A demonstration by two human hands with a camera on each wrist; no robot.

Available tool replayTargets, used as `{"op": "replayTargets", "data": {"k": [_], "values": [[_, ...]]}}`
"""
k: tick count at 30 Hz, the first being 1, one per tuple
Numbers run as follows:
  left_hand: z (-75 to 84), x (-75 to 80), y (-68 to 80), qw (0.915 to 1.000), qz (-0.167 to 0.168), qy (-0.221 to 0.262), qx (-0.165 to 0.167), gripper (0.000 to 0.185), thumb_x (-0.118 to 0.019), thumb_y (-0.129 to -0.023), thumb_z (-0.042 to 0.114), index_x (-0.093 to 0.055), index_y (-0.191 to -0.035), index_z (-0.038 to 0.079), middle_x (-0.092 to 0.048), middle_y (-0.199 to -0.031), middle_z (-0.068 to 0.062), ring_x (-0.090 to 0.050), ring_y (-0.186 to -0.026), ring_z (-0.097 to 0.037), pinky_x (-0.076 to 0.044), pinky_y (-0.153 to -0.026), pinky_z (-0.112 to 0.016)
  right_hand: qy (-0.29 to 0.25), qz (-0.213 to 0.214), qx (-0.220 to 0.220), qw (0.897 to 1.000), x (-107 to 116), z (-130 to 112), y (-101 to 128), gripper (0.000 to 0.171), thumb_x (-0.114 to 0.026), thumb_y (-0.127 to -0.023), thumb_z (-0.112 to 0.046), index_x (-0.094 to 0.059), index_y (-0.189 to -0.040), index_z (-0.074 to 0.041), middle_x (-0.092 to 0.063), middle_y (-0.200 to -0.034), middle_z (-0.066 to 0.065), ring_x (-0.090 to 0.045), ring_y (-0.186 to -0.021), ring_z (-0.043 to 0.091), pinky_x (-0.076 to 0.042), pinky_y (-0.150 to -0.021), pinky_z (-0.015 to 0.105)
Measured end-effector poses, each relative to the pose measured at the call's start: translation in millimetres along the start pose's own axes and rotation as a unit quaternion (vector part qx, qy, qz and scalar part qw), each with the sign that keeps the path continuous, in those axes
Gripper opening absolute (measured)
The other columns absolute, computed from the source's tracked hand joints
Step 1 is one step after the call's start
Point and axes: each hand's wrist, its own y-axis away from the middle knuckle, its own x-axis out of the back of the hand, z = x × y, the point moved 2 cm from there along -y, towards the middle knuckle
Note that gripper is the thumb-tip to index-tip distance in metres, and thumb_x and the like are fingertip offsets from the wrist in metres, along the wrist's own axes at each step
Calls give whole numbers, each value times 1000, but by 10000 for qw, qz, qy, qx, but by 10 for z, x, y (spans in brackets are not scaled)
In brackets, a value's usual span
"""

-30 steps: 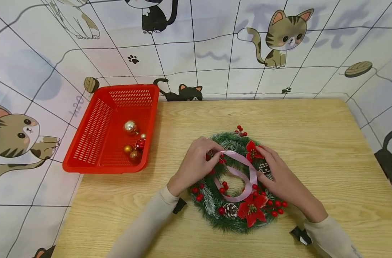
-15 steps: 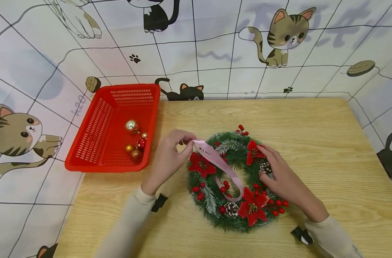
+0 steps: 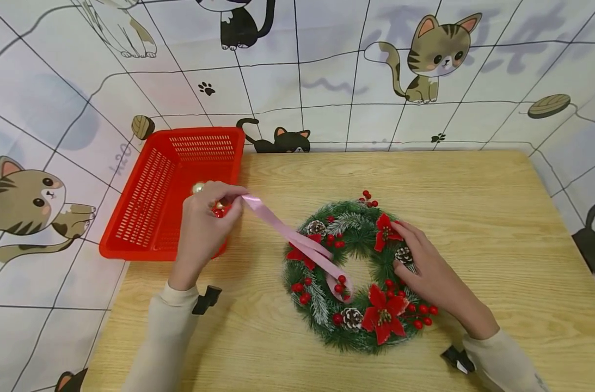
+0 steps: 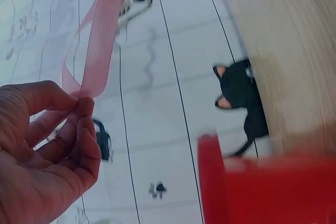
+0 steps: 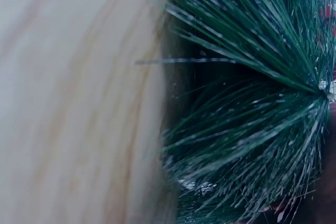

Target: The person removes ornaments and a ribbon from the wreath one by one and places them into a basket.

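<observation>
A green Christmas wreath (image 3: 348,219) with red poinsettias, red berries and pine cones lies flat on the table. My left hand (image 3: 204,220) is raised left of it, over the near right part of the red basket. Between thumb and forefinger it pinches the end of a pink ribbon (image 3: 277,222). The ribbon (image 4: 102,40) stretches from those fingertips over the wreath's left side to its central opening, where it loops by some berries. My right hand (image 3: 427,272) holds the wreath's right side, beside a poinsettia and a pine cone. In the right wrist view, green needles (image 5: 252,124) hide most of that hand.
The red plastic basket (image 3: 130,228) stands at the table's left. Some baubles (image 3: 197,188) lie in it, partly hidden by my left hand. Behind the wooden table (image 3: 473,196) rises a wall sheet (image 3: 326,125) printed with cats.
My left hand has moved left from the wreath to above the basket, drawing the ribbon out with it. The ribbon's loop in the opening has shrunk. My right hand stays in place.
</observation>
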Motion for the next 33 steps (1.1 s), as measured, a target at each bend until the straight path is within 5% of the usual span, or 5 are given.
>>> {"op": "replayTargets", "data": {"k": [7, 18, 22, 26, 33], "values": [[-206, 338, 55, 9971, 241, -407, 600, 17, -76, -98, -4, -84, -111, 3, -77, -97, -8, -60, -83, -15, -45, -69, -23, -15, 2, -10, 10000, -11, 9, -6, 83, -68, -102, -13, -26, -174, -20, -25, -176, 13, -30, -156, 49, -36, -108, 79], [-449, 752, 101, 9905, 586, -719, 1020, 17, -73, -101, 4, -83, -113, 0, -78, -98, -11, -59, -83, -13, -47, -72, -19, -73, 0, -88, 9999, -6, -9, 3, 83, -67, -102, -12, -27, -174, -19, -25, -176, 14, -31, -156, 49, -36, -108, 79], [-546, 887, 105, 9850, 713, -623, 1441, 18, -72, -102, 9, -84, -114, 3, -77, -97, -4, -59, -82, -14, -45, -63, -19, -89, 18, -66, 9999, -9, -8, 0, 83, -68, -102, -12, -28, -174, -20, -26, -176, 13, -31, -156, 49, -35, -108, 79], [-658, 1035, 77, 9756, 904, -646, 1894, 21, -73, -104, 15, -84, -119, 4, -75, -101, 9, -61, -87, -12, -48, -68, -14, -112, 22, -69, 9999, -17, -11, 1, 83, -68, -102, -12, -28, -174, -20, -26, -176, 13, -31, -156, 49, -35, -108, 80], [-814, 1308, -40, 9654, 1137, -975, 2133, 26, -70, -106, 20, -83, -122, 4, -72, -103, 16, -59, -90, -10, -49, -79, -19, -120, 24, -89, 9999, -15, -10, 11, 84, -67, -102, -13, -27, -175, -22, -25, -177, 13, -31, -156, 50, -36, -106, 81]]}}
